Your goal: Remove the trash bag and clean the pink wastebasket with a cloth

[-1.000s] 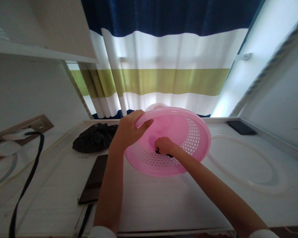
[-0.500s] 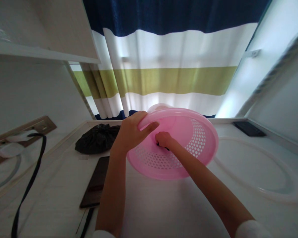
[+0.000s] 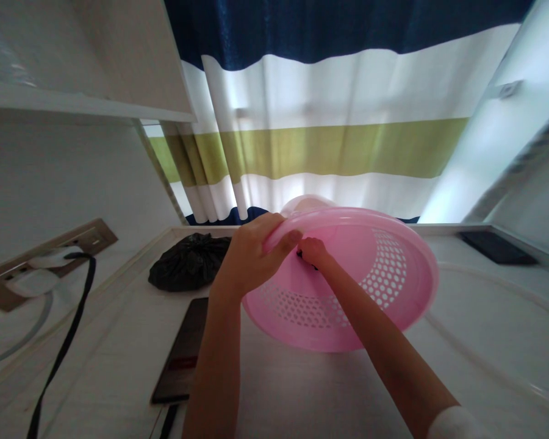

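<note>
The round pink plastic basket (image 3: 416, 292), its wall pierced with small holes, is over the middle of the white wood-grain tabletop (image 3: 274, 396), toward the back edge; it is tilted, with its open mouth turned to the camera — whether its base rests on the top cannot be told. The left hand (image 3: 251, 256) grips the basket's rim at the upper left, thumb over the inner side and fingers outside; the hold is narrow, closed on the rim. The right hand (image 3: 312, 250) is inside the basket, curled into a fist around a small black object (image 3: 307, 261); most of that object is hidden by the fingers, so its shape cannot be told.

Near the back left corner of the tabletop lies a crumpled black plastic bag (image 3: 190, 262); in front of it is a flat dark rectangular tablet-like thing (image 3: 180, 360), partly covered by the left forearm. At the left side, a black cable (image 3: 73, 329) runs down from a brown socket panel (image 3: 96, 235) on the wall, which also holds white plugs (image 3: 34, 282). A flat black rectangular object (image 3: 496, 246) lies by the back right corner; a pale translucent ring (image 3: 498, 366) lies along the right side — and beyond the back edge hangs a curtain (image 3: 338, 146) in navy, white and olive bands.
</note>
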Demonstrator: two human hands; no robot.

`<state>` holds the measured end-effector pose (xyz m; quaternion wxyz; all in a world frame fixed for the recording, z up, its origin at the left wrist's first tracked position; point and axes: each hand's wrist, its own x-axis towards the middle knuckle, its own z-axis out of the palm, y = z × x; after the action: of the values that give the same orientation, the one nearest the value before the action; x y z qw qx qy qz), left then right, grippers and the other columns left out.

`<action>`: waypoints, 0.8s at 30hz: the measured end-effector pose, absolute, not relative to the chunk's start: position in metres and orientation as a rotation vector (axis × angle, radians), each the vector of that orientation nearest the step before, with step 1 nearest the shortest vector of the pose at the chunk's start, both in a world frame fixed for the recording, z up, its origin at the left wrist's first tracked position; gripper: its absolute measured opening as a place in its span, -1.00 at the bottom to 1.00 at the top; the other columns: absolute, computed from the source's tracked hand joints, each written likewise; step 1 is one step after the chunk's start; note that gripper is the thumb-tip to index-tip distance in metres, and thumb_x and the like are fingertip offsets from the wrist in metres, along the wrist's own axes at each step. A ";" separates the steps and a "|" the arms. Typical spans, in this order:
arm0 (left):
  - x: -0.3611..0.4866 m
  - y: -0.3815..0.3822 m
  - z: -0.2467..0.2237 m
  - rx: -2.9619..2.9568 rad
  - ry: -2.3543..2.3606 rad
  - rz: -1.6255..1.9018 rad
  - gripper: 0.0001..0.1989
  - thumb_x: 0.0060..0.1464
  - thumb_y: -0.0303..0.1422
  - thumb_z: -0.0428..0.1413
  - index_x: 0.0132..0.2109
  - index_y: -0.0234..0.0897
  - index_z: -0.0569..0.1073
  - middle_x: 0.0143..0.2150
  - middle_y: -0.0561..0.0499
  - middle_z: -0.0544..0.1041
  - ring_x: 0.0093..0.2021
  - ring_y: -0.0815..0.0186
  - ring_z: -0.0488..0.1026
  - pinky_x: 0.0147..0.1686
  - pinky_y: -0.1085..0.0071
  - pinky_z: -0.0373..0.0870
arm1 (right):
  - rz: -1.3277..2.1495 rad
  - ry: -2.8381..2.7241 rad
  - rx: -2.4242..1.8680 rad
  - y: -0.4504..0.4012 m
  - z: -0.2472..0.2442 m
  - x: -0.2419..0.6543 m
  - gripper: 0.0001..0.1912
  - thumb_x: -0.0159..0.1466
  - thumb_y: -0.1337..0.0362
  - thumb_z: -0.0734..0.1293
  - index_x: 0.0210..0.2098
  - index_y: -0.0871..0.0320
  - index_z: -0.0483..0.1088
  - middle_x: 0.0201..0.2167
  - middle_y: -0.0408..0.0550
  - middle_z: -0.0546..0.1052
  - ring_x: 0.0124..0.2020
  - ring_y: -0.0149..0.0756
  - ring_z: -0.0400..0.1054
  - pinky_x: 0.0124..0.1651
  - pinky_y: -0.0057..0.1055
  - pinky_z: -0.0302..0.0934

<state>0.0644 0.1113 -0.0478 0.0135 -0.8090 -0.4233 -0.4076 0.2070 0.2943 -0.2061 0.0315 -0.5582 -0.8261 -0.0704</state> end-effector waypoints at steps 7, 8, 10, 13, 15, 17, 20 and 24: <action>0.058 0.123 -0.053 -2.509 -1.338 -1.314 -0.71 0.09 -0.18 -0.13 -0.34 -0.32 0.33 -0.46 0.06 0.33 -0.44 0.43 0.24 -0.45 0.48 0.18 | -0.217 -2.461 -1.749 0.301 -0.213 0.205 -0.68 0.19 0.29 0.06 -0.25 0.21 0.40 -0.26 0.14 0.45 -0.21 -0.19 0.31 -0.21 -0.33 0.13; 0.057 0.124 -0.053 -2.507 -1.343 -1.320 -0.70 0.08 -0.18 -0.13 -0.34 -0.32 0.33 -0.46 0.05 0.33 -0.44 0.43 0.24 -0.45 0.48 0.18 | -0.214 -2.459 -1.751 0.302 -0.213 0.204 -0.69 0.19 0.28 0.07 -0.25 0.20 0.40 -0.26 0.13 0.45 -0.21 -0.19 0.31 -0.22 -0.32 0.13; 0.056 0.126 -0.053 -2.507 -1.348 -1.325 -0.70 0.08 -0.18 -0.13 -0.34 -0.32 0.33 -0.47 0.05 0.33 -0.44 0.42 0.24 -0.46 0.48 0.19 | -0.209 -2.454 -1.759 0.303 -0.213 0.204 -0.70 0.19 0.29 0.08 -0.25 0.19 0.39 -0.26 0.12 0.45 -0.21 -0.18 0.31 -0.22 -0.32 0.13; 0.054 0.128 -0.054 -2.515 -1.346 -1.329 -0.70 0.08 -0.18 -0.13 -0.35 -0.32 0.33 -0.48 0.05 0.32 -0.45 0.42 0.23 -0.48 0.49 0.18 | -0.199 -2.444 -1.779 0.305 -0.214 0.204 -0.69 0.20 0.30 0.06 -0.25 0.21 0.39 -0.25 0.14 0.45 -0.22 -0.17 0.31 -0.24 -0.32 0.13; 0.054 0.128 -0.054 -2.519 -1.346 -1.336 -0.71 0.08 -0.18 -0.13 -0.35 -0.31 0.33 -0.49 0.06 0.31 -0.46 0.43 0.23 -0.49 0.49 0.17 | -0.196 -2.446 -1.781 0.306 -0.214 0.204 -0.68 0.20 0.29 0.06 -0.24 0.22 0.38 -0.25 0.14 0.44 -0.22 -0.17 0.31 -0.24 -0.31 0.13; 0.054 0.127 -0.053 -2.526 -1.348 -1.328 -0.72 0.08 -0.20 -0.13 -0.34 -0.31 0.33 -0.50 0.06 0.31 -0.46 0.43 0.23 -0.50 0.50 0.16 | -0.198 -2.453 -1.778 0.305 -0.213 0.204 -0.68 0.21 0.28 0.05 -0.24 0.22 0.38 -0.25 0.14 0.44 -0.22 -0.17 0.31 -0.24 -0.31 0.13; 0.053 0.125 -0.051 -2.540 -1.353 -1.283 -0.73 0.09 -0.21 -0.14 -0.33 -0.31 0.32 -0.48 0.06 0.32 -0.45 0.42 0.24 -0.49 0.49 0.16 | -0.209 -2.474 -1.777 0.302 -0.210 0.206 -0.69 0.20 0.28 0.07 -0.24 0.22 0.38 -0.26 0.14 0.45 -0.24 -0.20 0.31 -0.25 -0.33 0.13; 0.054 0.119 -0.046 -2.564 -1.340 -1.193 -0.75 0.08 -0.23 -0.13 -0.33 -0.32 0.31 -0.45 0.04 0.36 -0.43 0.40 0.27 -0.47 0.48 0.17 | -0.216 -2.515 -1.780 0.294 -0.206 0.213 -0.72 0.18 0.29 0.11 -0.26 0.21 0.39 -0.29 0.14 0.46 -0.28 -0.21 0.33 -0.27 -0.34 0.14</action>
<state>0.0537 0.1186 -0.0462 0.0061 -0.8193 -0.4283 -0.3811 0.2128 0.2936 -0.2057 0.0265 -0.5761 -0.8139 -0.0700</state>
